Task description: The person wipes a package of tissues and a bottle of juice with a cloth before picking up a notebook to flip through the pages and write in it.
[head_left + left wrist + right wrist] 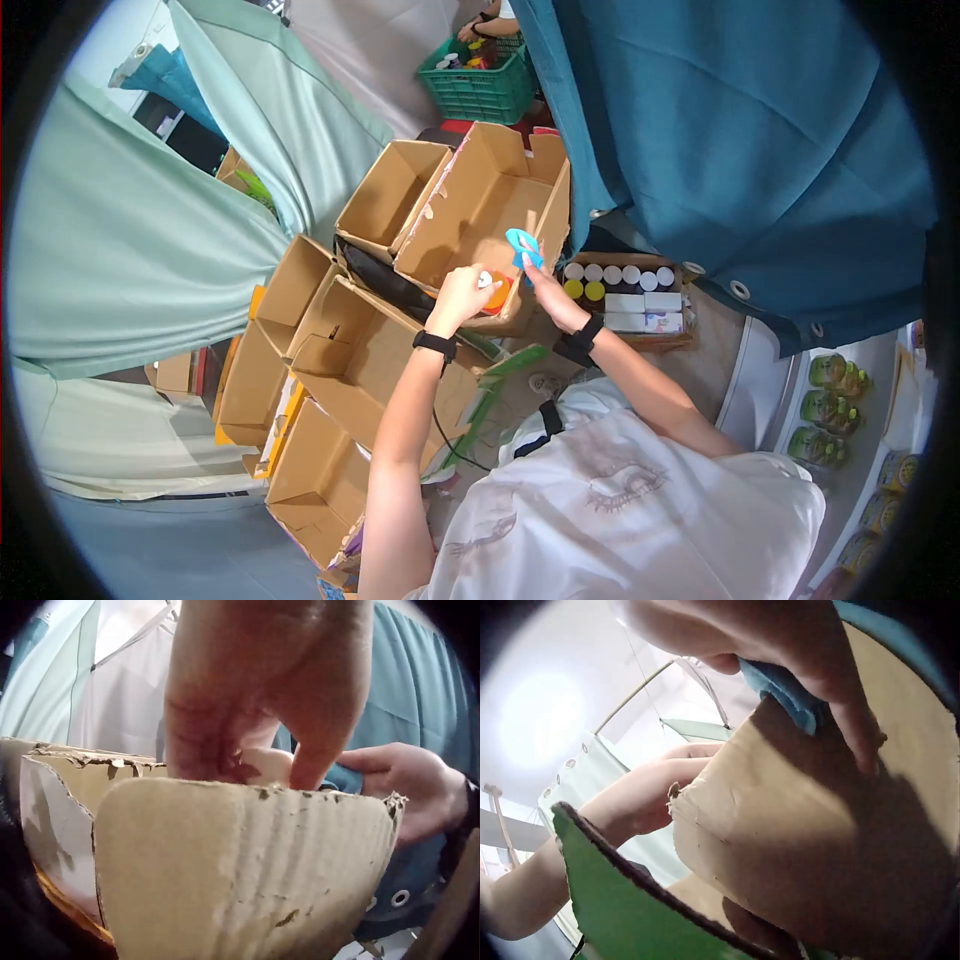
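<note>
My left hand (pixel 462 298) reaches into the near end of a long cardboard box (pixel 513 195). Its thumb and fingers grip a small container with a white part (pixel 485 279) and a bright orange part (pixel 499 296). In the left wrist view the box's worn front wall (pixel 187 862) hides the lower part of that container, and a pale rounded piece (pixel 270 765) shows between the fingers. On the box's right side, my right hand (pixel 556 302) holds a light blue cloth (pixel 522 243), bunched at the fingers. The right wrist view shows this cloth (pixel 784 690) over the box's edge.
More open cardboard boxes (pixel 345 345) stand to the left. At right, a carton (pixel 655 340) holds white- and yellow-lidded jars (pixel 594 290) and white packs. Green-lidded jars (pixel 825 408) line a shelf. Behind, another person's hands reach into a green crate (pixel 485 95). Curtains (pixel 740 150) hang around.
</note>
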`<action>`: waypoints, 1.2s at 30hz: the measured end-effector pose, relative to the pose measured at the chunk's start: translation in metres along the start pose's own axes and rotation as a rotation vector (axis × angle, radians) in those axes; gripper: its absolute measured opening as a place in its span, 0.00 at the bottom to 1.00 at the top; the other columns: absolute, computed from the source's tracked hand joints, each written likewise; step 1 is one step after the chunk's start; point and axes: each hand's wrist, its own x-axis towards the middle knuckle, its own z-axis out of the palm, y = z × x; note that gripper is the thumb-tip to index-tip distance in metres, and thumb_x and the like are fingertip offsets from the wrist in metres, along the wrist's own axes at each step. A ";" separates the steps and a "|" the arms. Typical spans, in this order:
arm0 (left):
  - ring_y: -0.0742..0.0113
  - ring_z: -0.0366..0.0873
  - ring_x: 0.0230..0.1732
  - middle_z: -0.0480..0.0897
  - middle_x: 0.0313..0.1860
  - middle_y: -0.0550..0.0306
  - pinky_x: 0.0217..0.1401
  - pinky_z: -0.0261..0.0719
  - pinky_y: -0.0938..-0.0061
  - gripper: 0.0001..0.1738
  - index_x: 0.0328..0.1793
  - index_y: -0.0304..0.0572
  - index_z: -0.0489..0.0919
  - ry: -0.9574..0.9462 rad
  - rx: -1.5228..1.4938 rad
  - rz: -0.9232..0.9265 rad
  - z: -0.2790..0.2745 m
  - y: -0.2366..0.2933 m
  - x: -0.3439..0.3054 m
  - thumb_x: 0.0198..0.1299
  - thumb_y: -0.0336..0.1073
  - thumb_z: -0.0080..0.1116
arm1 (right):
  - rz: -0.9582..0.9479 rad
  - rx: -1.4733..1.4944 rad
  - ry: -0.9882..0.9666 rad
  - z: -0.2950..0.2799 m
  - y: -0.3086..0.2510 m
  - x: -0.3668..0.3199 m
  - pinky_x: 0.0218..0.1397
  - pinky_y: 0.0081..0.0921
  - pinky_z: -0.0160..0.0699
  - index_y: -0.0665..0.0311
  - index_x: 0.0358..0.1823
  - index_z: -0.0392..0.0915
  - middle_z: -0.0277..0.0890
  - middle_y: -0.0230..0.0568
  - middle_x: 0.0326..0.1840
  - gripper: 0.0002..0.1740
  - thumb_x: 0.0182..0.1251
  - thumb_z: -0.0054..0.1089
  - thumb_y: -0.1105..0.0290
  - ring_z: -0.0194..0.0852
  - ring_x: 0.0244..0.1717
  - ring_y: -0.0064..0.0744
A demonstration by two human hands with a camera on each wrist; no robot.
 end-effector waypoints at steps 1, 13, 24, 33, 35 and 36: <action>0.46 0.82 0.38 0.82 0.33 0.39 0.44 0.79 0.59 0.19 0.45 0.39 0.81 -0.043 0.002 -0.001 -0.001 0.000 -0.002 0.51 0.43 0.65 | -0.023 -0.003 0.000 0.002 -0.002 -0.001 0.78 0.38 0.20 0.53 0.76 0.48 0.15 0.53 0.80 0.36 0.74 0.33 0.43 0.07 0.80 0.41; 0.47 0.81 0.44 0.83 0.39 0.41 0.48 0.78 0.61 0.24 0.53 0.45 0.80 -0.251 0.154 -0.082 0.001 -0.006 0.001 0.54 0.49 0.62 | -0.023 0.019 -0.064 -0.004 -0.003 -0.002 0.78 0.36 0.23 0.55 0.76 0.48 0.19 0.51 0.80 0.36 0.74 0.35 0.43 0.09 0.80 0.38; 0.48 0.77 0.49 0.79 0.44 0.45 0.52 0.72 0.56 0.25 0.55 0.43 0.78 0.161 0.144 0.063 -0.036 0.129 -0.056 0.59 0.51 0.57 | -0.024 0.158 -0.101 -0.070 -0.034 -0.092 0.71 0.26 0.51 0.67 0.71 0.57 0.63 0.41 0.68 0.35 0.74 0.42 0.47 0.58 0.69 0.29; 0.47 0.79 0.42 0.81 0.41 0.44 0.45 0.75 0.61 0.22 0.54 0.42 0.78 0.046 -0.039 0.288 -0.044 0.192 -0.136 0.58 0.46 0.60 | 0.182 0.171 -0.056 -0.100 -0.063 -0.232 0.56 0.21 0.69 0.67 0.56 0.73 0.76 0.33 0.52 0.24 0.73 0.47 0.53 0.72 0.50 0.20; 0.47 0.79 0.42 0.81 0.43 0.45 0.46 0.75 0.62 0.20 0.54 0.39 0.78 0.122 -0.081 0.280 -0.059 0.186 -0.155 0.57 0.39 0.61 | 0.207 0.159 -0.015 -0.112 -0.063 -0.260 0.56 0.21 0.69 0.68 0.55 0.73 0.76 0.32 0.51 0.24 0.73 0.47 0.53 0.73 0.50 0.20; 0.47 0.79 0.43 0.81 0.43 0.45 0.46 0.75 0.63 0.20 0.55 0.38 0.77 0.157 -0.044 0.278 -0.068 0.188 -0.161 0.58 0.37 0.60 | 0.212 0.158 0.005 -0.118 -0.062 -0.272 0.56 0.20 0.69 0.68 0.55 0.74 0.76 0.32 0.51 0.24 0.73 0.47 0.53 0.73 0.49 0.20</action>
